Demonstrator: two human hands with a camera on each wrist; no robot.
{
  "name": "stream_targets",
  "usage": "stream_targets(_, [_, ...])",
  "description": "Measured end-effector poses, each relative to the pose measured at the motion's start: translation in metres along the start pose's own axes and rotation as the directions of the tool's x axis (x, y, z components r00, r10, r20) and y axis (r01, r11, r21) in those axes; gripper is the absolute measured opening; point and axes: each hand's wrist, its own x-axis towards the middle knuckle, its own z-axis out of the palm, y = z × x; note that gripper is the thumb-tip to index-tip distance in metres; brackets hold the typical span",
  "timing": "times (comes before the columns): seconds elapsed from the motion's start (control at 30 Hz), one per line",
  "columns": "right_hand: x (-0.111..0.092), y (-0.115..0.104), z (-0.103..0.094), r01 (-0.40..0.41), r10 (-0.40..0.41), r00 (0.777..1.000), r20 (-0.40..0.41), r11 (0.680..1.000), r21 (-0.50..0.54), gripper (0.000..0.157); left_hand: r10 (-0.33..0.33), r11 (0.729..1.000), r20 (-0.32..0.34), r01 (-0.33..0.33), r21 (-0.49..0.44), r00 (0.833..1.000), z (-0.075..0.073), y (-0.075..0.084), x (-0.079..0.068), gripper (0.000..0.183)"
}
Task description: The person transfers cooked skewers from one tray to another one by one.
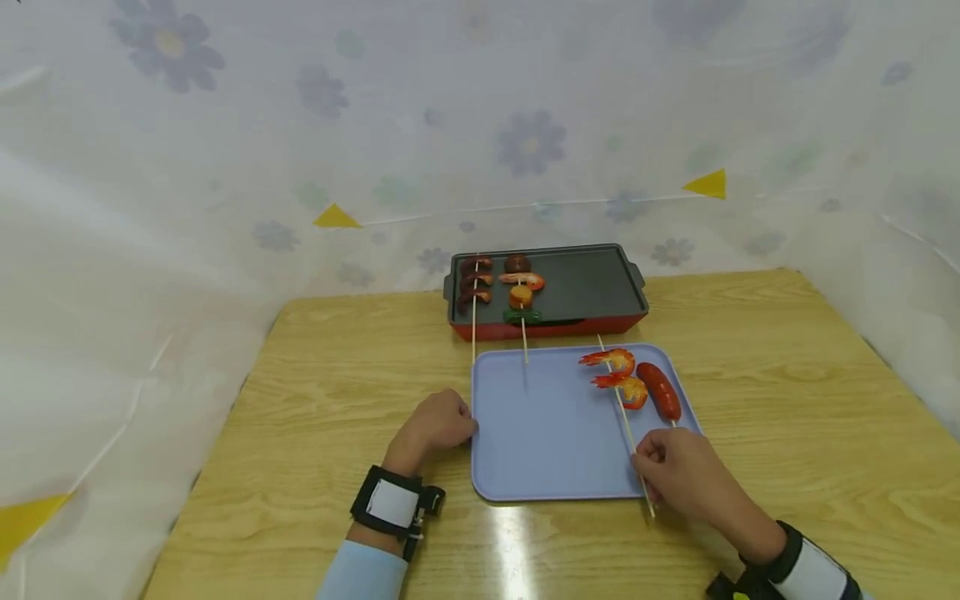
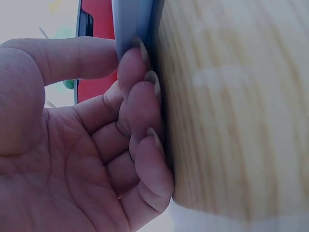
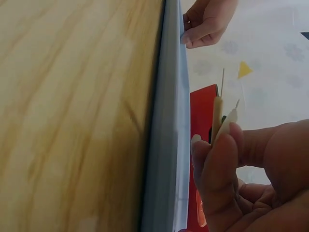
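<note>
My left hand [image 1: 438,419] pinches the left rim of the blue tray [image 1: 551,442]; in the left wrist view the thumb lies on one side of the rim and the curled fingers [image 2: 145,108] on the other. Over the tray's right part, my right hand [image 1: 678,468] pinches the stick of a shrimp skewer [image 1: 628,392] near its lower end. Two orange-red shrimps sit toward the far end of that stick. Beside it on the tray lies a sausage skewer [image 1: 660,392], its stick partly hidden by the right hand.
Behind the tray stands a red and black grill [image 1: 581,279]. On its left half lie a skewer of dark brown pieces [image 1: 476,279] and a mixed skewer [image 1: 521,296], their sticks reaching over the front edge. A flowered sheet [image 1: 465,133] with yellow triangles hangs behind the wooden table [image 1: 360,350].
</note>
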Motion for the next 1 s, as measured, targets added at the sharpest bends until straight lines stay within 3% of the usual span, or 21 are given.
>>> stream_targets(0.6, [0.013, 0.006, 0.006, -0.076, 0.076, 0.997, 0.032, 0.997, -0.009, 0.014, 0.002, 0.999, 0.003, -0.002, -0.044, 1.0, -0.004, 0.004, -0.004, 0.035])
stream_targets(0.8, [0.014, 0.004, 0.007, -0.043, 0.047, 0.997, 0.055, 0.997, -0.062, 0.015, 0.011, 0.999, -0.002, -0.011, -0.045, 1.0, -0.003, 0.003, -0.005, 0.035])
stream_targets(1.0, [0.015, 0.003, 0.004, 0.033, -0.032, 0.999, 0.004, 0.984, -0.174, 0.023, 0.01, 0.999, -0.002, -0.011, -0.032, 1.0, -0.001, 0.002, -0.004, 0.035])
